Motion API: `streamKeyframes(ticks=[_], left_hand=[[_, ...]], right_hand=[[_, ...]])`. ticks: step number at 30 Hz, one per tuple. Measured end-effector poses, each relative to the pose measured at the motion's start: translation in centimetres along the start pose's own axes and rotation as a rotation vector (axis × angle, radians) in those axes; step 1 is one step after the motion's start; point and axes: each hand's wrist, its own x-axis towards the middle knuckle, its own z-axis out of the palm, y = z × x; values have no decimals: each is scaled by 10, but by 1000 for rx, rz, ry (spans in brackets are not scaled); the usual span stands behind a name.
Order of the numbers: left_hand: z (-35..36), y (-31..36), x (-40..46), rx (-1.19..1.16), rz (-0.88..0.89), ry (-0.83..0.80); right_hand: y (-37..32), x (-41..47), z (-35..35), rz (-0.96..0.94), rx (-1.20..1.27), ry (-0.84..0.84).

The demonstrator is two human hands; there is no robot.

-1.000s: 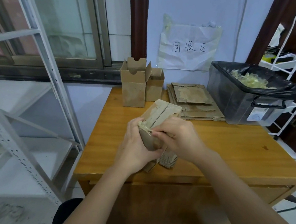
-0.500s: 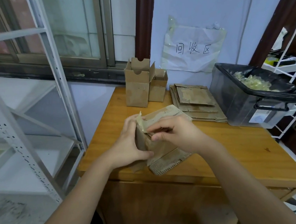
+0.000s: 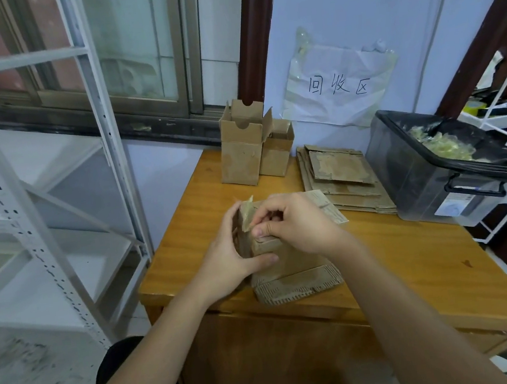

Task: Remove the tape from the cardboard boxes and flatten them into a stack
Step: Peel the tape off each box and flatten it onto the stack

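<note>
- Done: we see a flat stack [image 3: 343, 182] at 1 o'clock on the table [image 3: 410, 269] and peeled tape in the bin [image 3: 425, 173].
- In hand: our left hand [image 3: 231, 256] grips a box [image 3: 287, 260] at centre; our right hand [image 3: 299, 221] pinches its tape [image 3: 246, 216].
- Left: two upright boxes [image 3: 243, 155] at 12 o'clock.

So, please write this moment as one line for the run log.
step: peeling tape | left hand: holds box | right hand: pinches tape | flat stack: on table
</note>
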Motion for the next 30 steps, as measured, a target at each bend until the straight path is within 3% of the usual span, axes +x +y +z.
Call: streamKeyframes(ticks=[9, 12, 18, 22, 30], left_hand=[[-3, -5, 5, -15, -4, -7], [-1, -1, 6, -93, -22, 7], [5, 6, 7, -127, -17, 40], [5, 6, 4, -155, 7, 36], [8, 0, 7, -126, 48, 38]], right_hand=[[-2, 6, 16, 55, -148, 202], [-1, 4, 14, 59, -27, 206], [8, -4, 3, 39, -80, 251], [19, -17, -3, -136, -189, 248], [22, -19, 3, -143, -393, 194]])
